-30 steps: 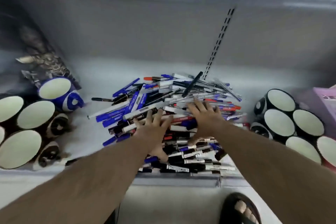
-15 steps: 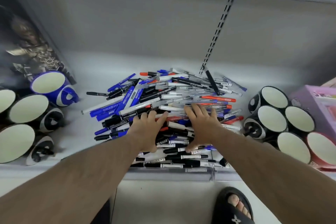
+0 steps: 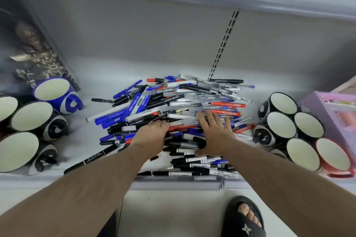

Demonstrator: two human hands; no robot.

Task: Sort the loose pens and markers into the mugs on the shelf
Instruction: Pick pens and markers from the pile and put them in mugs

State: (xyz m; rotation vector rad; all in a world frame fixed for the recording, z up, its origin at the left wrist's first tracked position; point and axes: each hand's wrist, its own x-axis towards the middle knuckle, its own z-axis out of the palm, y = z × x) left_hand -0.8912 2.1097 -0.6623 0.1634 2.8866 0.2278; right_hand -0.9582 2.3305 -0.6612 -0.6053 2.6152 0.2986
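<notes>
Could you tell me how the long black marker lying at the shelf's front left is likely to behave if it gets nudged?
The black marker looks round and stiff, so it would probably roll. It lies near the shelf front edge, so it might drop off.

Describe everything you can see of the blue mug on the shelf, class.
The blue mug looks glazed ceramic, with a cream inside and a white-patterned handle facing right. It looks empty and stands upright at the shelf's back left, behind the black mugs and before a dark box. Neither hand touches it.
</notes>
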